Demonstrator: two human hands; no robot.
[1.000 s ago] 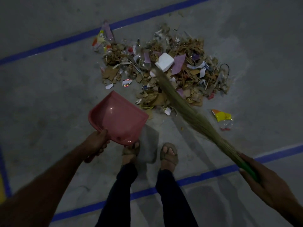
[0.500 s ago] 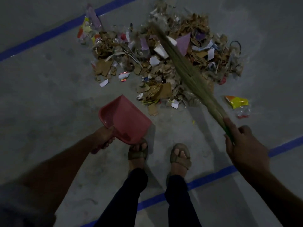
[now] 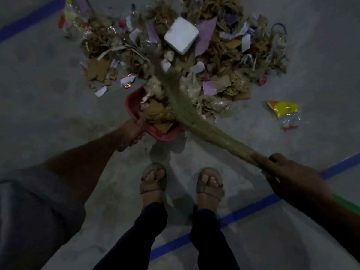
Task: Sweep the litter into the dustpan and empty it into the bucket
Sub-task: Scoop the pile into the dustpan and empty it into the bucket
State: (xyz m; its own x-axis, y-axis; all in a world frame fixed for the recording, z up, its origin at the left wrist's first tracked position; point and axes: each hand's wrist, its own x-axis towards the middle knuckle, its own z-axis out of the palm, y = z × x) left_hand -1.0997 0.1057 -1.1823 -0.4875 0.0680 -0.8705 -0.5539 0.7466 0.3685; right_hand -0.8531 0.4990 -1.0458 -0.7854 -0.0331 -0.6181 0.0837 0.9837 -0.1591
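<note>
A big heap of litter (image 3: 224,55), mostly torn cardboard, paper scraps and plastic with a white foam block (image 3: 181,35) on top, lies on the grey floor ahead of me. My left hand (image 3: 130,135) grips the handle of a red dustpan (image 3: 134,106) set at the heap's near edge; cardboard and paper lie inside it. My right hand (image 3: 288,176) grips a grass broom (image 3: 187,114) near its green handle end. Its bristles cross the dustpan's mouth and reach into the heap, blurred by motion. No bucket is in view.
A yellow and orange wrapper (image 3: 283,109) and a clear plastic piece lie apart to the right of the heap. Blue tape lines (image 3: 233,216) cross the floor behind my sandalled feet (image 3: 153,182) and at the top left. A pale rounded rim shows at the bottom right.
The dustpan has moved forward from in front of my feet to the heap's edge and now holds litter. The broom has swung toward the pan, dragging scraps in. The view has closed in.
</note>
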